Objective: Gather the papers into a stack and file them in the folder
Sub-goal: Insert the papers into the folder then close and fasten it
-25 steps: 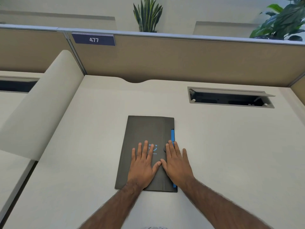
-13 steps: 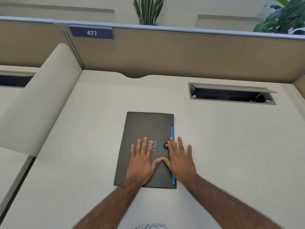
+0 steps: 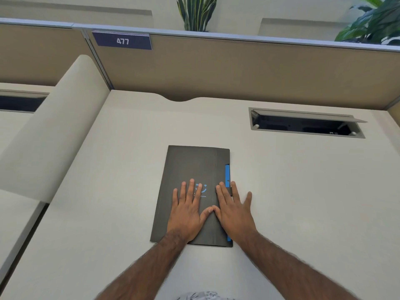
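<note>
From the head camera, a closed dark folder (image 3: pixel 190 169) lies flat near the middle of the desk (image 3: pixel 303 191). The left hand (image 3: pixel 187 215) and right hand (image 3: pixel 234 213) rest on it palm down, fingers spread flat, gripping nothing, thumbs touching. A blue strip (image 3: pixel 227 175) shows along its right edge.

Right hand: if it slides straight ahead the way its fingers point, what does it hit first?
The right hand lies flat, fingers pointing away across the desk. Its inner fingers already touch the folder near the blue tab. Beyond that, likely bare desk up to the partition.
</note>
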The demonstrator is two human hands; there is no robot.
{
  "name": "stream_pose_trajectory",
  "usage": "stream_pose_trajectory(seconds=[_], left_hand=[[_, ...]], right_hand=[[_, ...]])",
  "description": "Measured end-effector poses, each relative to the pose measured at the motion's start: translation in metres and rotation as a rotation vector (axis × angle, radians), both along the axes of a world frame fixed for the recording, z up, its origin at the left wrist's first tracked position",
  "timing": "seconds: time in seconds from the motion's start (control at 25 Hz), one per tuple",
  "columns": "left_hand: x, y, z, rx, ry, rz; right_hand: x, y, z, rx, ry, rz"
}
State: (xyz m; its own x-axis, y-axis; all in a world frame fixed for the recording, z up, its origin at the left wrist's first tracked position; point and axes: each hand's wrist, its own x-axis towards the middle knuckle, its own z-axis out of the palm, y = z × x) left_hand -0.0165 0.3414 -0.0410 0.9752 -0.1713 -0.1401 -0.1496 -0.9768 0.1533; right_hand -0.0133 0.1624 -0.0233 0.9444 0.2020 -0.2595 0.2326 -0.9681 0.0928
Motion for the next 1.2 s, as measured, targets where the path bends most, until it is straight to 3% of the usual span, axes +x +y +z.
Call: stream_pose_trajectory(seconds=[0.24,0.52,0.76,0.92,1.04,1.2], left_hand=[[0.001,0.000,0.001,-0.025,0.023,-0.001],[0.000,0.003,0.009,-0.030,0.059,-0.006],[-0.009,0.023,0.034,-0.190,-0.035,0.562],[0.010,0.027,0.053,-0.334,-0.007,0.679],[0.029,0.035,0.060,-0.618,0.019,0.863],[0.051,0.032,0.071,-0.784,-0.034,0.826]], right_hand=[[0.004,0.003,-0.003,0.009,-0.045,0.066],[0.000,-0.001,0.000,0.165,0.054,-0.044],[-0.013,-0.011,0.018,0.691,-0.168,-0.549],[0.018,-0.003,0.034,1.096,0.062,-0.970],[0.029,-0.010,0.035,1.304,0.130,-1.069],[0.042,-0.027,0.038,1.309,0.142,-1.116]])
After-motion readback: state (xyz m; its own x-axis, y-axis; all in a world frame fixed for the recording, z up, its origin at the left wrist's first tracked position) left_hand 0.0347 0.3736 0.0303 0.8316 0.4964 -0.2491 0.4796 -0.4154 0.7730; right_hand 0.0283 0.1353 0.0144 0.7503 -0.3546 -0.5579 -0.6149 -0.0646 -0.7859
